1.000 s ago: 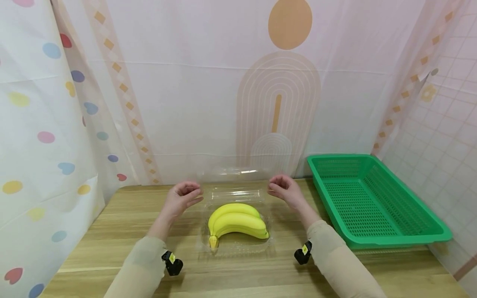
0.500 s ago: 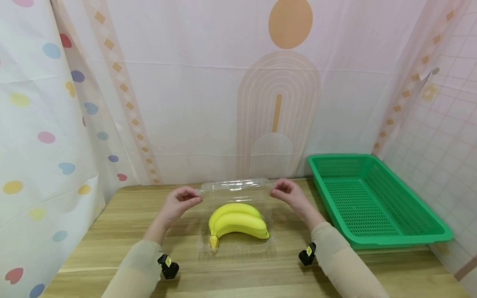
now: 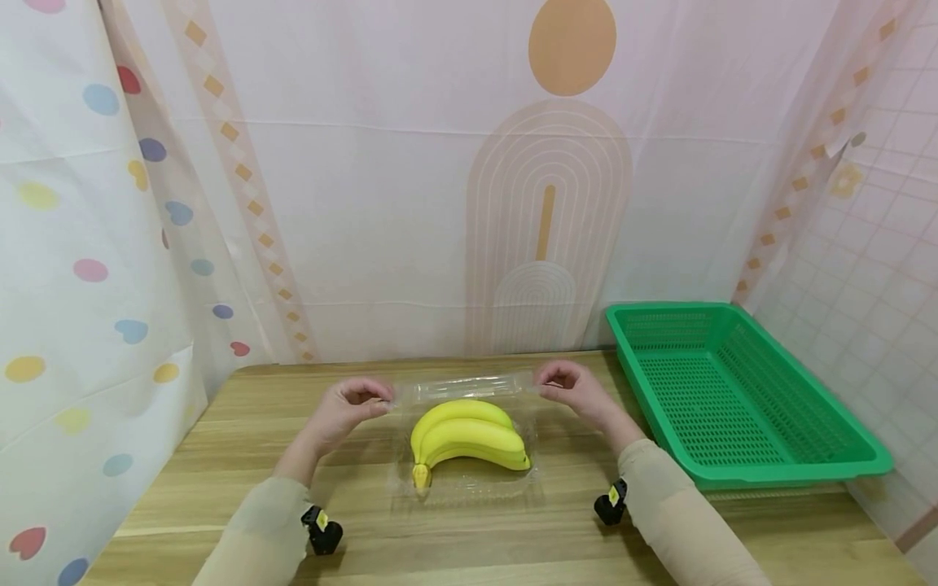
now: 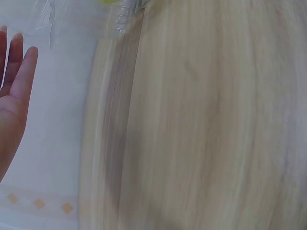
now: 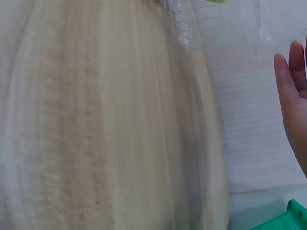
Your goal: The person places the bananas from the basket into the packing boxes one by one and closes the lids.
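Observation:
A bunch of yellow bananas (image 3: pixel 469 439) lies in a clear plastic clamshell box (image 3: pixel 479 491) on the wooden table. Above the box's back part, the see-through lid (image 3: pixel 469 386) stands tilted, its edge behind the bananas. My left hand (image 3: pixel 350 407) pinches the lid's left corner between thumb and fingers. At the opposite corner, my right hand (image 3: pixel 575 392) pinches the lid too. Each wrist view catches only part of a hand, the outer fingers straightened: left hand (image 4: pixel 14 100) and right hand (image 5: pixel 297 100). Those views leave the pinching tips out of frame.
To the right of the box stands a green plastic basket (image 3: pixel 787 474) with slotted walls. A patterned curtain (image 3: pixel 396 212) hangs behind the table (image 3: pixel 469 553), and a dotted curtain (image 3: pixel 73 325) hangs at the left.
The lid has swung down from above the table's back edge toward the bananas. Both hands have come lower and nearer with it; bananas and basket stay in place.

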`<state>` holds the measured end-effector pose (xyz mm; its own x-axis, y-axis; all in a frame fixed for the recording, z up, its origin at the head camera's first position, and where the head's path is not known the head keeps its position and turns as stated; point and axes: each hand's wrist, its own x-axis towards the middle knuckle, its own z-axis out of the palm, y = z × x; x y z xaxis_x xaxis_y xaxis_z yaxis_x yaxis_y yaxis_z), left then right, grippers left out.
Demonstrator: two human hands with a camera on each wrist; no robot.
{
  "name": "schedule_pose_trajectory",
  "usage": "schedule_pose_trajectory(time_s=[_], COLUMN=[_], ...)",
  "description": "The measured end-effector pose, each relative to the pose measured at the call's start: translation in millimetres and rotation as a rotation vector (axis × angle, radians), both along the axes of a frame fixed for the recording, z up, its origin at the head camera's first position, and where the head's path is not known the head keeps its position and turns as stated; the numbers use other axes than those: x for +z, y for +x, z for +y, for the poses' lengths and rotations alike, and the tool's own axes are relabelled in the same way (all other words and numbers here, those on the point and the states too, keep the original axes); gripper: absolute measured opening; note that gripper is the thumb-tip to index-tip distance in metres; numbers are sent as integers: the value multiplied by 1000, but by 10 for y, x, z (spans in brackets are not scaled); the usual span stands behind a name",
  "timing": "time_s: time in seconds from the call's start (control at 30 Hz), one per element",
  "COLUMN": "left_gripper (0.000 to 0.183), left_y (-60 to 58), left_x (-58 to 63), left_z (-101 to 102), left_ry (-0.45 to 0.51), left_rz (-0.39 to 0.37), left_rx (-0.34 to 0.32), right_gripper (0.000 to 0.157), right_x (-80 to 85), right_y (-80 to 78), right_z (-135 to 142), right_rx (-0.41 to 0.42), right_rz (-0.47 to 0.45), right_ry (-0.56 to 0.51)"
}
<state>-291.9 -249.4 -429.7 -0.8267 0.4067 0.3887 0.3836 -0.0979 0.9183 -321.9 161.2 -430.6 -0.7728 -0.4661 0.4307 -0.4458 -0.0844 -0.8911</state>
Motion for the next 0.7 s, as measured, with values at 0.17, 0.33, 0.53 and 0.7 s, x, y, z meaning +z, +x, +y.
schedule_pose_trajectory(time_s=[0.17,0.33,0.53,0.7], left_gripper=[32,31,21,14], left_y=[17,25,55,74], left_x=[7,9,22,30], left_z=[-20,-36,-47,-46], left_ry=[-22,-54,-105,-156], left_rz=[34,53,39,54], left_rx=[-38,-48,-43,-16], right_gripper=[9,7,9,10], right_x=[-27,-33,-36,-18], right_y=[-1,13,22,56], right_z=[15,34,48,63], right_rx=[77,101,80,68], right_rz=[18,34,47,51], right_ry=[-20,9,94,143])
